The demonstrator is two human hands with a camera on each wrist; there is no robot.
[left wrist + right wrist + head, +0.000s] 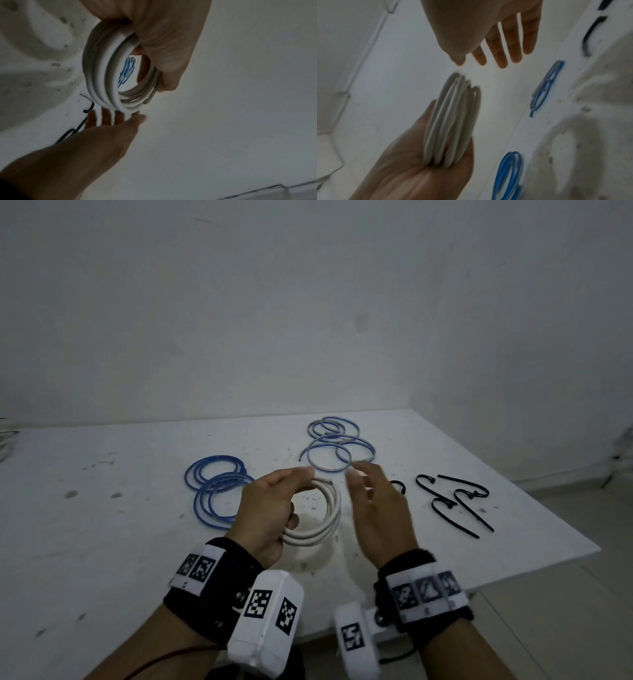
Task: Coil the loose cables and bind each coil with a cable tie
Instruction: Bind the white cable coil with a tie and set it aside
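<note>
The white cable coil point(317, 517) is held above the table point(102, 508), gripped at its left side by the left hand point(270, 508). Just right of it, the right hand point(376, 508) is spread, empty. Farther right, black cable ties point(455, 501) lie nearer that hand.

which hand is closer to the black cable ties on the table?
Right. The right hand hangs open just beside the black cable ties, its fingers spread and holding nothing. The left hand is farther off, on the other side, gripping the white cable coil.
</note>
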